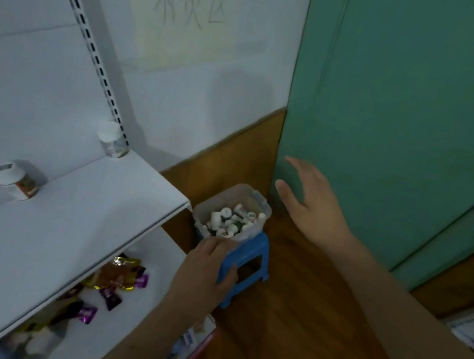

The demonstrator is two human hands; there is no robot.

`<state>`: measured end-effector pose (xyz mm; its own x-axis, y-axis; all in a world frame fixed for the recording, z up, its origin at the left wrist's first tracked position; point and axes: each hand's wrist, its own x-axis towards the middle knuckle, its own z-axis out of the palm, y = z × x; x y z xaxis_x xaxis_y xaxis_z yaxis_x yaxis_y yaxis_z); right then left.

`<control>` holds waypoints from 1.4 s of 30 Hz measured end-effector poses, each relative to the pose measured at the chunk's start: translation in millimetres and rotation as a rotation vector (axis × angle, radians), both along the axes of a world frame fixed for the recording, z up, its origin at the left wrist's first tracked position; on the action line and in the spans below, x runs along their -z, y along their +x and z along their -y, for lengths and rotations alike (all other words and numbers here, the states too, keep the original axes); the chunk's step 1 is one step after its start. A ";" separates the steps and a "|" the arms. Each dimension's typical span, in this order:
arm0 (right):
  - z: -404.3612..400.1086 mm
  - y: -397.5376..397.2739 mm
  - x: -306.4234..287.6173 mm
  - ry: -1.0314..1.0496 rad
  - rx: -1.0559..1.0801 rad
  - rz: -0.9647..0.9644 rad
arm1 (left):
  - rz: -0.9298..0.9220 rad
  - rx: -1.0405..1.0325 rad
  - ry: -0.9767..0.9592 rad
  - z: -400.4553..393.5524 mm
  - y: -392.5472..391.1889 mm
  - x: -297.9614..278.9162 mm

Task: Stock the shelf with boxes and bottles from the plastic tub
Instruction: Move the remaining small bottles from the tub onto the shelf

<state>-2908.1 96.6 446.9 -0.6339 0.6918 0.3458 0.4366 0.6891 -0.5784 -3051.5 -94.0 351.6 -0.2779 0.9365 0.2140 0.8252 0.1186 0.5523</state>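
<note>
A clear plastic tub [253,196] full of small white bottles [230,220] stands on a blue stool [251,259] right of the white shelf [74,215]. My left hand [204,270] reaches to the tub's near rim, with the thumb spread against the stool and the fingertips at the rim; nothing shows in it. My right hand [312,203] hovers right of the tub, fingers spread and holding nothing. Two bottles stand at the back of the upper shelf board: a clear one with a white cap [113,139] and a white one with an orange label [17,178].
The lower shelf board [156,247] holds loose purple and gold candy wrappers [117,281]. A slotted upright [92,44] runs up the shelf back. A green door [410,113] stands close on the right. The floor [299,329] is brown wood.
</note>
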 end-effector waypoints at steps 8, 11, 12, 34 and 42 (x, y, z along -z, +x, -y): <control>-102.9 -12.6 24.9 -0.063 0.047 0.062 | 0.044 0.041 -0.090 -115.5 -3.6 46.8; -150.8 -32.3 36.5 -0.057 0.045 0.113 | 0.085 0.028 -0.133 -167.2 -18.5 73.6; -167.3 -39.5 39.2 -0.057 0.035 0.132 | 0.108 0.017 -0.155 -184.1 -24.1 79.8; -433.6 -233.4 199.4 -0.422 -0.385 0.531 | 0.408 -0.614 -0.648 -350.6 -131.8 191.7; -444.7 -279.2 313.6 -0.513 -0.545 0.806 | 0.514 -0.829 -0.760 -370.4 -126.1 247.9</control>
<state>-3187.3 541.3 133.3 -0.8087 0.1935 -0.5555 0.5248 0.6638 -0.5329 -3177.6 276.4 103.7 -0.7371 0.2767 -0.6166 0.0560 0.9342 0.3523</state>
